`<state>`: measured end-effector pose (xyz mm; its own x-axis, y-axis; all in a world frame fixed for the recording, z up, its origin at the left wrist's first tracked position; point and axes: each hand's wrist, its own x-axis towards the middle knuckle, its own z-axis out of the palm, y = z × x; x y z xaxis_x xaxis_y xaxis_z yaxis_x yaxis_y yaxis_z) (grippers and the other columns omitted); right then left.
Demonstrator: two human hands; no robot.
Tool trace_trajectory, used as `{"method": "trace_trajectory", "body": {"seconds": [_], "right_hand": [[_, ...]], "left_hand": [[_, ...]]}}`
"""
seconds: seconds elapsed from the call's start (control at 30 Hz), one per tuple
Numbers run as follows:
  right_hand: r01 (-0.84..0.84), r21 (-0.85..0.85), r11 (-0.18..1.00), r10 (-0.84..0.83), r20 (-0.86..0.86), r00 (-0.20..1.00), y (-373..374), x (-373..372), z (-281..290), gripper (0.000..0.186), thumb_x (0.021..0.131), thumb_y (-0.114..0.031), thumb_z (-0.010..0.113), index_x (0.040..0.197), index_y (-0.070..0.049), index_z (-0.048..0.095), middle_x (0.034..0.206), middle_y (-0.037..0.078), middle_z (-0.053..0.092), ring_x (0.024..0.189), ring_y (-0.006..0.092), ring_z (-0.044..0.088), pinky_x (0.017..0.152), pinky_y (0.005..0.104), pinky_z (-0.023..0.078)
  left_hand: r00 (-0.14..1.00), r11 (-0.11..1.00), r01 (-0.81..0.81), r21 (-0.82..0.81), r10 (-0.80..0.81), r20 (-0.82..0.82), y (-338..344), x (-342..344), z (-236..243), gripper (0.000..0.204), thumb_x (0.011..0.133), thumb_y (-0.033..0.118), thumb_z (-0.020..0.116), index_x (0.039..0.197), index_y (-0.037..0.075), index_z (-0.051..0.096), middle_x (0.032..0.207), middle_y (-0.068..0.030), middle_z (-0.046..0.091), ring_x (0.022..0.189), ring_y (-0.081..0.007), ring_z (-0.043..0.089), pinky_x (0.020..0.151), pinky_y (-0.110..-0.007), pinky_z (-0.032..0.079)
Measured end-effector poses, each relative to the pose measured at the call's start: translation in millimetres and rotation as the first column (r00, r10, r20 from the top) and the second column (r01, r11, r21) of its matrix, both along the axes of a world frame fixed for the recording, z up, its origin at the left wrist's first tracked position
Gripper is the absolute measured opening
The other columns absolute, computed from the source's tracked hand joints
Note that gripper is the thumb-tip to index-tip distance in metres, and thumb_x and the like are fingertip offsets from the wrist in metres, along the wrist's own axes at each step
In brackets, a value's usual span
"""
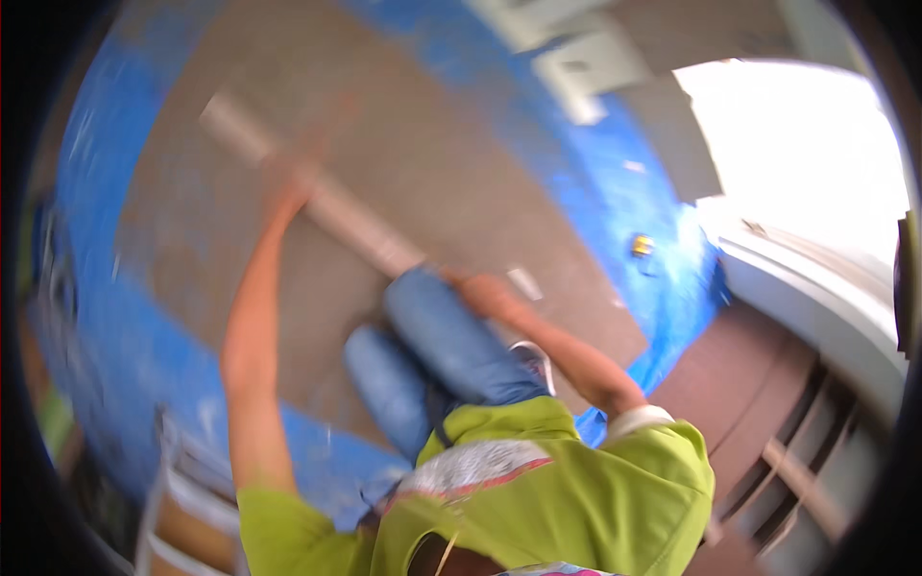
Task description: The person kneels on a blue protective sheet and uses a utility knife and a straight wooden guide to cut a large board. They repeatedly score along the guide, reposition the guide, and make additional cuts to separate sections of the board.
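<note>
A long, narrow pinkish-brown strip [360, 223], like a board or a rolled sheet, lies slantwise over the brown floor sheet [461, 158]. Its near end reaches my bent knee in blue jeans [423, 298]. My left hand [293, 182] is on or just over the strip's middle, its fingers smeared by motion. Beside the knee, close to the near end of the strip, my right hand [488, 296] looks closed. The knee partly covers its fingertips, and what they hold cannot be made out. A small white piece [524, 282] lies just beyond this hand.
Blue sheeting [106, 221] borders the brown surface. A small yellow-and-black object [642, 246] sits on the blue at the right, near a white ledge [807, 298] by a bright opening. White pieces [591, 72] lie at the far side. A white-framed rack [192, 509] stands lower left.
</note>
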<state>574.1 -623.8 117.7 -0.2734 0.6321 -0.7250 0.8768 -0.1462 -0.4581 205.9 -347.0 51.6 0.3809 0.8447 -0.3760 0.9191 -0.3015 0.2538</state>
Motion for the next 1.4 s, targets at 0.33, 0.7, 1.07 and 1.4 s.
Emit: {"method": "trace_trajectory", "body": {"seconds": [0.33,0.7,1.07,1.4], "right_hand": [[0.514,0.297,0.805,-0.566,0.123,0.815,-97.7,99.8,28.3,0.069,0.092,-0.023,0.055,0.156,-0.032,0.030,0.126,0.021,0.060,0.111,0.0411,0.064,0.089,0.0597,0.049],[0.641,0.425,0.639,-0.680,-0.078,0.729,-156.9,168.6,75.8,0.073,0.093,-0.030,0.062,0.158,-0.025,0.029,0.143,0.020,0.049,0.124,0.0430,0.056,0.098,0.0602,0.047],[0.653,0.557,0.514,-0.714,-0.144,0.685,-165.0,346.6,159.8,0.075,0.093,-0.022,0.059,0.159,-0.020,0.024,0.131,0.026,0.051,0.120,0.0466,0.056,0.096,0.0647,0.045],[0.720,0.473,0.507,-0.682,-0.290,0.671,-206.1,396.7,375.8,0.074,0.092,-0.022,0.062,0.157,-0.013,0.028,0.135,0.031,0.056,0.123,0.0455,0.056,0.103,0.0519,0.046]], "left_hand": [[0.892,0.938,-0.346,-0.014,0.334,0.306,-186.7,7.4,21.2,0.080,0.090,0.022,0.075,0.155,0.002,0.033,0.163,-0.0230,0.023,0.148,-0.0425,0.030,0.119,-0.047,0.032],[0.854,0.797,-0.520,-0.307,0.473,-0.218,-439.4,-46.9,106.0,0.077,0.089,0.036,0.074,0.149,-0.001,0.043,0.152,-0.0292,0.040,0.144,-0.0424,0.036,0.117,-0.050,0.034],[0.876,0.837,-0.481,-0.261,0.473,-0.099,-323.2,5.9,190.9,0.078,0.088,0.034,0.072,0.148,-0.007,0.042,0.150,-0.0307,0.044,0.140,-0.0410,0.044,0.116,-0.048,0.037],[0.990,0.974,0.000,-0.227,0.033,0.139,-243.4,103.6,510.7,0.064,0.086,0.020,0.076,0.139,-0.006,0.053,0.133,-0.0272,0.059,0.124,-0.0399,0.058,0.106,-0.044,0.045]]}}
